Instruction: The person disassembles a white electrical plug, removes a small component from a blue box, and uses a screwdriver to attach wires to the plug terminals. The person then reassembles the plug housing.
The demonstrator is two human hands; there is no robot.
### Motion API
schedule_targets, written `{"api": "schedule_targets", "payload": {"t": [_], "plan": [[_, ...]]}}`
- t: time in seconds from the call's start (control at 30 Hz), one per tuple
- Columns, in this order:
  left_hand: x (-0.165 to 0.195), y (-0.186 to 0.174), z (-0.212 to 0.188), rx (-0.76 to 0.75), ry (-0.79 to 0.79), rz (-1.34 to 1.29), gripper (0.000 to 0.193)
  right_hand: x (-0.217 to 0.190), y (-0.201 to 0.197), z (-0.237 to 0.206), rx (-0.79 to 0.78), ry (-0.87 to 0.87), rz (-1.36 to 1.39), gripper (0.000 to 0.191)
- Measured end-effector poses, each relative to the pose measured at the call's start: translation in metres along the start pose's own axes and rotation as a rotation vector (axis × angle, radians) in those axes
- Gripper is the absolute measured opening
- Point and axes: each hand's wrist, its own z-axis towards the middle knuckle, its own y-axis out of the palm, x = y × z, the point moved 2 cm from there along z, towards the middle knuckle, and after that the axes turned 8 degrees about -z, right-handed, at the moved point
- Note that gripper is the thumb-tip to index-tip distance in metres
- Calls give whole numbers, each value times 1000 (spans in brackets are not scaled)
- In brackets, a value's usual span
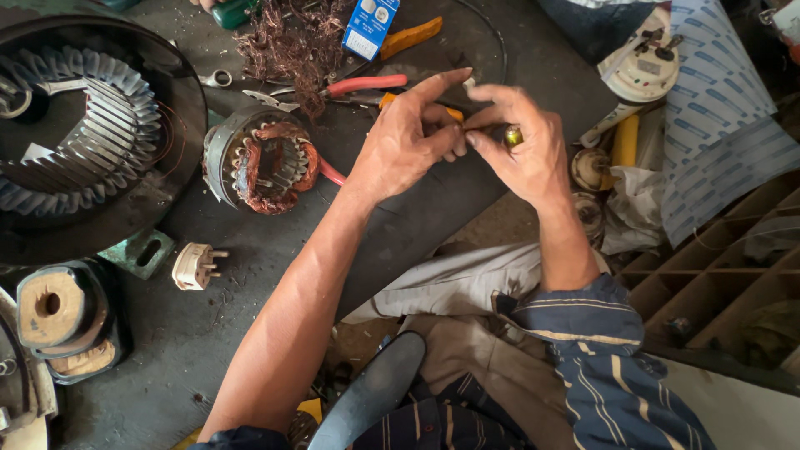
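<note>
My left hand (412, 137) and my right hand (521, 146) meet fingertip to fingertip above a dark mat (433, 208). Between them they pinch a small orange-handled piece (454, 114) that is mostly hidden by the fingers. A ring with a shiny stone (512, 135) sits on a right-hand finger. Just left of my left hand lies a small motor stator (258, 158) with copper windings, tilted on its side. Red-handled pliers (367, 84) lie right behind my left hand.
A large finned motor housing (83, 133) fills the left. A tangle of copper wire (287, 42), a blue box (371, 25), a white plug (196, 265), a wrench (217, 79), tape rolls (54, 308) and a white gauge (642, 71) lie around. Wooden compartments (717, 275) stand at right.
</note>
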Motion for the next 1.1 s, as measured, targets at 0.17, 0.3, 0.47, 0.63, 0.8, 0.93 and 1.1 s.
{"api": "schedule_targets", "payload": {"t": [0.17,0.3,0.47,0.63,0.8,0.93,1.1], "plan": [[6,3,0,35,-14,91,67,-11,-4,0,34,-184,-83,35],[5,1,-1,42,11,119,64,-15,-6,-3,77,-232,-112,28],[1,1,0,40,9,112,63,-18,-3,-4,112,-241,-185,19],[0,0,0,80,60,205,54,-21,-19,-5,2,-260,-252,16],[4,9,-5,149,374,396,53,-25,-27,-7,10,-211,-224,16],[4,15,-4,-9,473,146,65,-24,-31,-10,49,-168,-191,17],[-3,23,-1,-42,277,117,67,-16,-41,-13,54,-150,-226,13]]}}
